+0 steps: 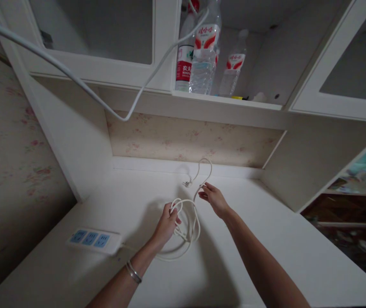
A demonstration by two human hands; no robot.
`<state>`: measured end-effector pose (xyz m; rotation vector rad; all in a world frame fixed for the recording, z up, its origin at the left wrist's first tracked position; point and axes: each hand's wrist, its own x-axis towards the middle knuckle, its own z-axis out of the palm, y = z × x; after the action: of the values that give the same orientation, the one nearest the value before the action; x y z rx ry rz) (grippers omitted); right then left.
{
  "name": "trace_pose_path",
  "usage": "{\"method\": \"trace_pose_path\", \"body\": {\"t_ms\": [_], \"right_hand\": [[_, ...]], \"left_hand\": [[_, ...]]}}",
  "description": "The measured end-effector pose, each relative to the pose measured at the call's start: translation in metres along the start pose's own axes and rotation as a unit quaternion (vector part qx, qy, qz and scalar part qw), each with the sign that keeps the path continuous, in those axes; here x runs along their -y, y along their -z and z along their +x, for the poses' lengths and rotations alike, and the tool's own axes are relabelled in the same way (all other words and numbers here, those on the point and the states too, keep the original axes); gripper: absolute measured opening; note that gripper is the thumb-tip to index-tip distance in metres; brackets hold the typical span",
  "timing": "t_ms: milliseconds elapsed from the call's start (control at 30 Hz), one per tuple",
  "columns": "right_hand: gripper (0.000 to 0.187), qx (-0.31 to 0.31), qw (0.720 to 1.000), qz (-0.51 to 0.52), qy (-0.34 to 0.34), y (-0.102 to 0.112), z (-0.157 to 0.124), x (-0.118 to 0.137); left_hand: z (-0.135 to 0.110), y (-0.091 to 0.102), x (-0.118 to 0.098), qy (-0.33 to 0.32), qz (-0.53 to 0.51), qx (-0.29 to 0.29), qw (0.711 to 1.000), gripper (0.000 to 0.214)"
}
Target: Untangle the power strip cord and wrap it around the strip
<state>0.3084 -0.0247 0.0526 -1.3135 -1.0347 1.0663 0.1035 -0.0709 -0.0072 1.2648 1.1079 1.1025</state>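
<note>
My left hand (166,222) is closed around loops of a white power cord (196,220) just above the desk. The cord runs left to a white power strip (115,243) with blue socket faces, which lies flat on the desk. My right hand (213,197) pinches the same cord farther along, between thumb and fingers. Beyond it the free end curves up in a loop and hangs down to a plug (187,184) with metal prongs, near the back of the desk.
A white desk (253,256) sits below wall cabinets. Several plastic bottles (202,64) stand on the open shelf above. A thick white cable (74,77) hangs across the upper left. Side panels close in the desk at left and right.
</note>
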Motion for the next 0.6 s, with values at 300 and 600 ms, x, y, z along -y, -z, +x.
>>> {"method": "trace_pose_path", "body": {"t_ms": [300,600], "right_hand": [[0.041,-0.040,0.988,-0.150,0.002,0.001,-0.036,-0.040],[0.036,0.014,0.965,-0.260,0.023,-0.016,-0.058,-0.079]], "left_hand": [[0.019,-0.005,-0.003,-0.026,0.006,-0.032,0.999,0.042],[0.040,-0.004,0.002,-0.044,0.071,-0.026,0.996,0.048]]}}
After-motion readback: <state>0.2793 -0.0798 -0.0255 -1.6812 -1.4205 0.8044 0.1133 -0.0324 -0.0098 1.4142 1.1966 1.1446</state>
